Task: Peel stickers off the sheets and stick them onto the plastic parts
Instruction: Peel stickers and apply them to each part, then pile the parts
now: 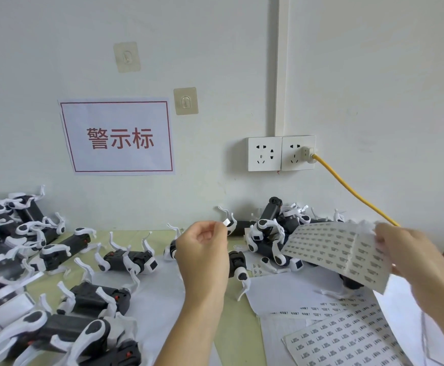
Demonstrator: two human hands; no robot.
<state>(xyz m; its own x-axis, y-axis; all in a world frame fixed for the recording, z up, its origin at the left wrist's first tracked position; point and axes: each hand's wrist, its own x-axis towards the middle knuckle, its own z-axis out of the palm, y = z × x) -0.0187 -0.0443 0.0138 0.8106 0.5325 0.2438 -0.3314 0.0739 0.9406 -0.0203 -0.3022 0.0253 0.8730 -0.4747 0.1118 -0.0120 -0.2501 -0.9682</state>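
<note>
The left hand point(202, 249) pinches a small white rectangular sticker point(226, 222) at its fingertips, while the right hand point(411, 257) grips a curled grey sticker sheet point(334, 253) between them

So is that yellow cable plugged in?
Plugged in: the yellow cable ends in a white plug seated in the right wall socket.

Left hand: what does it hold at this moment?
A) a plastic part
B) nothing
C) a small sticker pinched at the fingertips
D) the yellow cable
C: the left hand pinches a small white sticker at its fingertips, raised above the table, while the right hand holds the sheet.
</note>
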